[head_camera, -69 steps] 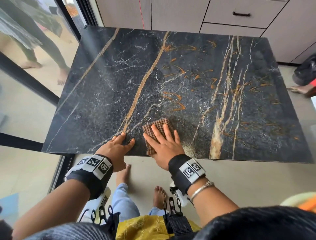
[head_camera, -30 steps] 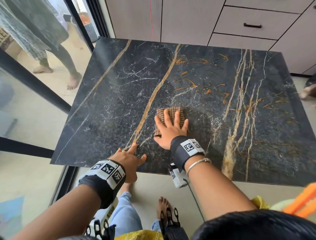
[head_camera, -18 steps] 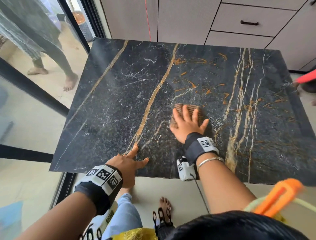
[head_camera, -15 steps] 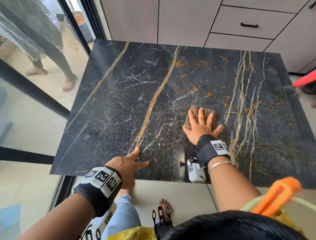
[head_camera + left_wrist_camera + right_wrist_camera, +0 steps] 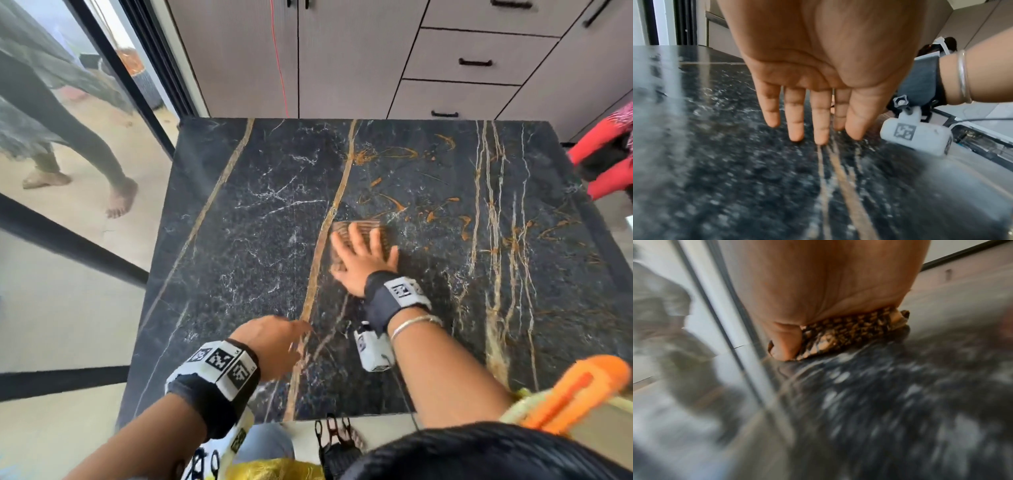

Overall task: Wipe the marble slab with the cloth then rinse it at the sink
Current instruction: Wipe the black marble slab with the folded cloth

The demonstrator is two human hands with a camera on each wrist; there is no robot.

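Pressing cloth (image 5: 359, 228) flat under spread right hand (image 5: 363, 260); left hand (image 5: 270, 342) relaxed, steadying near marble slab (image 5: 239, 240) edge; sweeping overlapping strokes farther out.

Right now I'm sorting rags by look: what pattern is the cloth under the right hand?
The cloth is a brown-and-tan check weave, clearest in the right wrist view.

My right hand (image 5: 363, 260) flat on the cloth (image 5: 359, 228) mid-surface, marble slab (image 5: 239, 240) under both hands, my left hand (image 5: 274, 346) nearer me and leftward, cabinet drawers (image 5: 476, 61) beyond the fingertips
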